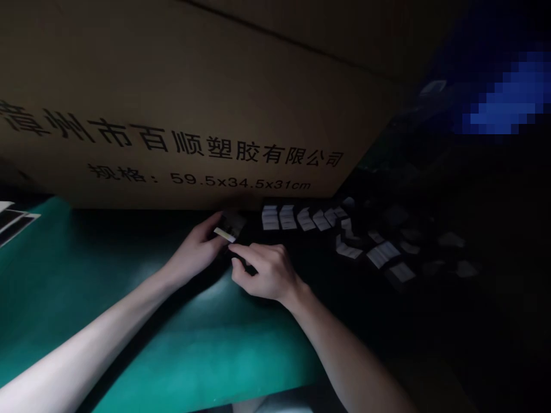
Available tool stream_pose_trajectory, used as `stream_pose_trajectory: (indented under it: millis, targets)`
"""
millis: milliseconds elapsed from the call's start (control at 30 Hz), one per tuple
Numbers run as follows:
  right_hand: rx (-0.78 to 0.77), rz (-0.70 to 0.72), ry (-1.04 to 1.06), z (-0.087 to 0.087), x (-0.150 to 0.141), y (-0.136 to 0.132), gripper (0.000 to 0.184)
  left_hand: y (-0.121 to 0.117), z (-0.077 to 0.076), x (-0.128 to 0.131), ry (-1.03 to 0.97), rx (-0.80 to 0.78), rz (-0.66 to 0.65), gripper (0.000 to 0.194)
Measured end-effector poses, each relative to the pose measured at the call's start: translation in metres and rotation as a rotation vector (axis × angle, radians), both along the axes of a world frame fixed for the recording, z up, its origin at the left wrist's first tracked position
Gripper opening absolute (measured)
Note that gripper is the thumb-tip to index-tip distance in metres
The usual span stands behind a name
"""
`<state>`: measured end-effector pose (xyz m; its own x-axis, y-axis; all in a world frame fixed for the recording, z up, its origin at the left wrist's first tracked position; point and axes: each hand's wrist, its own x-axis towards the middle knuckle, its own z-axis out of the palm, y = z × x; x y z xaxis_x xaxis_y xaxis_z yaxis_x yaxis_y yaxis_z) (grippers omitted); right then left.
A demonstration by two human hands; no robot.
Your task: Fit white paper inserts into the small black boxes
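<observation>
Left hand (196,248) pinches a small strip (224,234) at its fingertips, so this grip is narrow and closed on the strip. The strip is white with a yellowish end, and it sticks out from the fingers toward the right hand (267,271). Its long axis lies almost level, tilted a little downward to the person's right, and it runs nearly along the lower edge of the carton (172,115). Right hand is also narrow: its index fingertip (236,249) comes just below the strip's free end, and its thumb curves under, close to the same place. Because of shadow, I cannot tell if this hand holds something or if it touches the strip. So the free end is nearer to the right hand, while the left hand has the other end.

A dark card (233,223) stands just behind the strip, close under the carton, and it seems to be against the left fingers. Paper slips (270,218) lie in rows and loose groups below the carton, to the right of the hands. A green mat (206,344) spreads below the carton, under both forearms. Printed cards (12,221) lie at the carton's far left corner.
</observation>
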<state>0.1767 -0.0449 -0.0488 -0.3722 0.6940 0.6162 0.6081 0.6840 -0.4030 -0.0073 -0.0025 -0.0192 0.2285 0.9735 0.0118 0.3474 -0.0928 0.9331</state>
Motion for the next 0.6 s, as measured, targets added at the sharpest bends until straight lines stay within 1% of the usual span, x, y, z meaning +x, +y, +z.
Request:
stream_pose_trajectory:
  millis: [100,167,300,400,500,600]
  targets:
    - [-0.048,-0.013,-0.060,-0.002,0.000,0.001,0.041,0.000,0.001,0.001,0.001,0.002,-0.014,0.056]
    - [-0.113,-0.043,-0.147,-0.002,0.001,0.002,0.048,0.000,0.001,0.001,0.022,-0.007,-0.011,0.061]
    - [-0.261,-0.111,-0.365,0.004,0.002,0.002,0.061,0.002,-0.003,0.001,0.080,-0.013,0.048,0.070]
    - [-0.352,-0.143,-0.465,0.010,-0.001,0.002,0.069,0.004,-0.006,0.000,0.105,0.004,0.049,0.072]
    - [-0.406,-0.157,-0.520,0.014,-0.005,0.002,0.072,0.005,-0.008,-0.001,0.147,0.055,0.043,0.075]
    - [-0.434,-0.175,-0.548,0.016,-0.008,0.001,0.072,0.004,-0.009,-0.001,0.190,0.040,0.039,0.078]
